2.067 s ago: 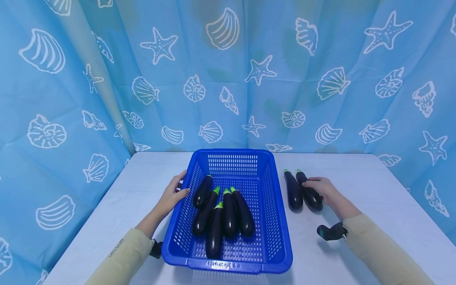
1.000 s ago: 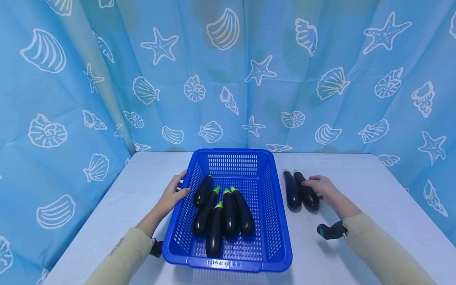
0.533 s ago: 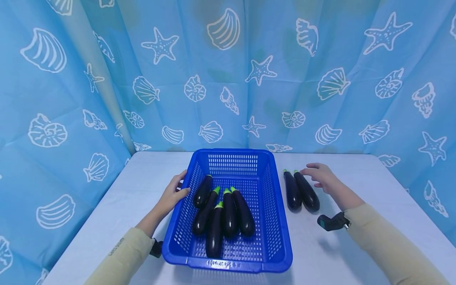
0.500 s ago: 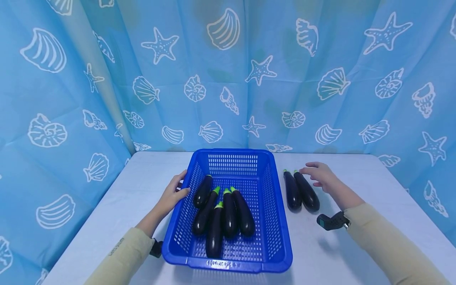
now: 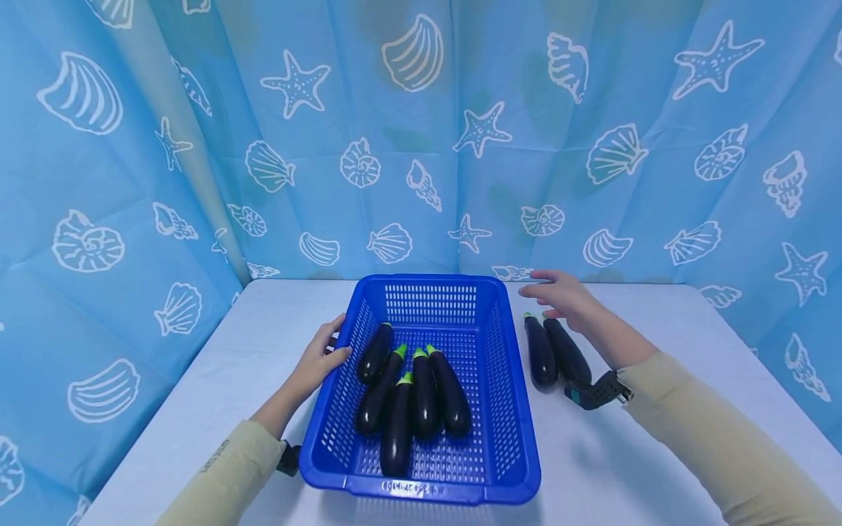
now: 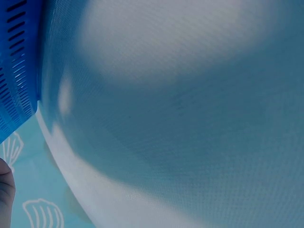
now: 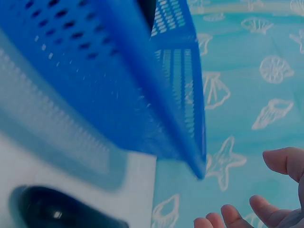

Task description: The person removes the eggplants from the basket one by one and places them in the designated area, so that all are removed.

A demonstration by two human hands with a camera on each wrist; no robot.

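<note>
Right hand (image 5: 567,301), spread, moved nearer basket (image 5: 503,387); left hand (image 5: 319,363), spread, touches left rim (image 5: 321,416).

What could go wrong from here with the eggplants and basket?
1. The right hand hangs near the right side of the basket, its wrist camera overlapping a loose eggplant in the head view; lowering that arm might knock it.
2. Five eggplants lie mostly left of centre inside; they might slide if the basket tips.

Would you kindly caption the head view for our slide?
A left hand touches a blue perforated plastic basket of five dark glossy eggplants; two more lie outside.
</note>
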